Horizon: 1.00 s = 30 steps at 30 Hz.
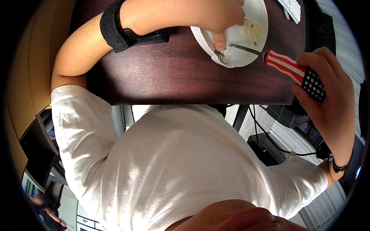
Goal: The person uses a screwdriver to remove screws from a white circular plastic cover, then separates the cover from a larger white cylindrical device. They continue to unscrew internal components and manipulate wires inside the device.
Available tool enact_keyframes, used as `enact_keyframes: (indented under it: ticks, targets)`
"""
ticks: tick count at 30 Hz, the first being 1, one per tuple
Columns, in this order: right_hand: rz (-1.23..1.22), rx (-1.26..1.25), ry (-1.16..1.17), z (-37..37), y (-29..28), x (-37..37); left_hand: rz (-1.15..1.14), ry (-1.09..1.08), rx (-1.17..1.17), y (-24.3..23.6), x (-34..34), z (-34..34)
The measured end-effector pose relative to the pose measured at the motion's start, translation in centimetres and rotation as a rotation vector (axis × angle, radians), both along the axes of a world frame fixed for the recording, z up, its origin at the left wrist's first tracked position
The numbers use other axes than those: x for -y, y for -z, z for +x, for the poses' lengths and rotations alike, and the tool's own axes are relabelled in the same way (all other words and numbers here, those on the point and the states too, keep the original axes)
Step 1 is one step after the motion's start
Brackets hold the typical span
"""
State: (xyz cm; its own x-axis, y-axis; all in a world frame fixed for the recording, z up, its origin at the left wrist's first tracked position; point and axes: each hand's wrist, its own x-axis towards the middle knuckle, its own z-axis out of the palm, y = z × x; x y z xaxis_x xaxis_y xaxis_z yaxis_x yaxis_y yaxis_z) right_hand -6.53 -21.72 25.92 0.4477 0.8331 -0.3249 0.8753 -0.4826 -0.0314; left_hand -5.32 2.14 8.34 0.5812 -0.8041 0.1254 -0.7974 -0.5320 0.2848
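Left hand (222, 16) has thumb down inside white bowl (241, 60) on tabletop (169, 73), can't tell its full grip; screwdriver (286, 66) tip sits just right of that thumb, long axis slanting down-right to right hand (332, 75) gripping the handle.

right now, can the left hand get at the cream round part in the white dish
Probably yes: the left hand is at the white dish, close beside the cream round part with nothing visible between them; the screwdriver passes below it in the picture.
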Motion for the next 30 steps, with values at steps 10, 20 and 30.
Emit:
enact_keyframes:
  ticks: [10, 20, 30]
  targets:
    - [-0.020, 0.016, 0.076, -0.2, 0.0, -0.5, 0.012, 0.002, -0.016, -1.7, 0.0, -0.6]
    - [-0.156, -0.035, 0.376, 0.4, -0.3, -1.2, -0.044, 0.011, 0.017, -0.4, 0.0, 0.0]
    - [0.104, 0.079, 0.032, 1.6, 1.0, 0.2, -0.017, -0.020, -0.053, -2.0, -0.2, -0.7]
